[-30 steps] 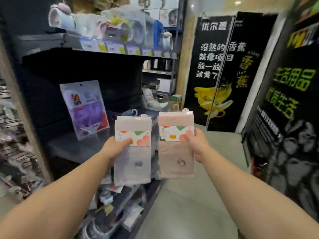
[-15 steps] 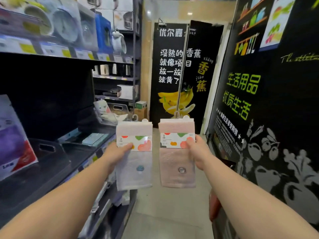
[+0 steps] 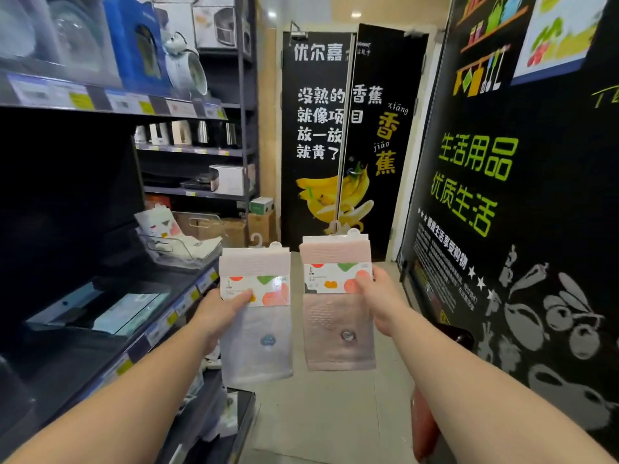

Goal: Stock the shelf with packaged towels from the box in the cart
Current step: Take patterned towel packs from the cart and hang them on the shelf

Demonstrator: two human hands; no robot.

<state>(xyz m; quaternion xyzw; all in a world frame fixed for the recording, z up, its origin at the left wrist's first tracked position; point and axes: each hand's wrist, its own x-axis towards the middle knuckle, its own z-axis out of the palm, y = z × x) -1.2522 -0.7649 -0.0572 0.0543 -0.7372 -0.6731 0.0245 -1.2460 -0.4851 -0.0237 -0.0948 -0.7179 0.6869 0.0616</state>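
Observation:
I hold two packaged towels upright in front of me over the aisle floor. My left hand [image 3: 221, 313] pinches a pale grey-white towel pack [image 3: 256, 339] by its fruit-printed paper band. My right hand [image 3: 378, 299] pinches a pink towel pack [image 3: 336, 329] the same way. Each pack has a small plastic hook on top. On the dark shelf [image 3: 100, 356] to my left, a clear bin [image 3: 181, 249] holds similar fruit-banded towel packs leaning inside it. The cart and box are out of view.
The shelf also carries flat pale-blue packs [image 3: 127, 313] and price tags along its edge. Upper shelves hold boxed appliances and kettles [image 3: 184, 65]. A black banana poster [image 3: 338, 139] closes the aisle ahead. A black printed wall [image 3: 519, 229] runs along my right. Something red [image 3: 423, 426] sits low by it.
My view has swung right along the aisle, away from the purple hanging pack, and the clear bin of towels has come closer. Both hands keep their packs side by side.

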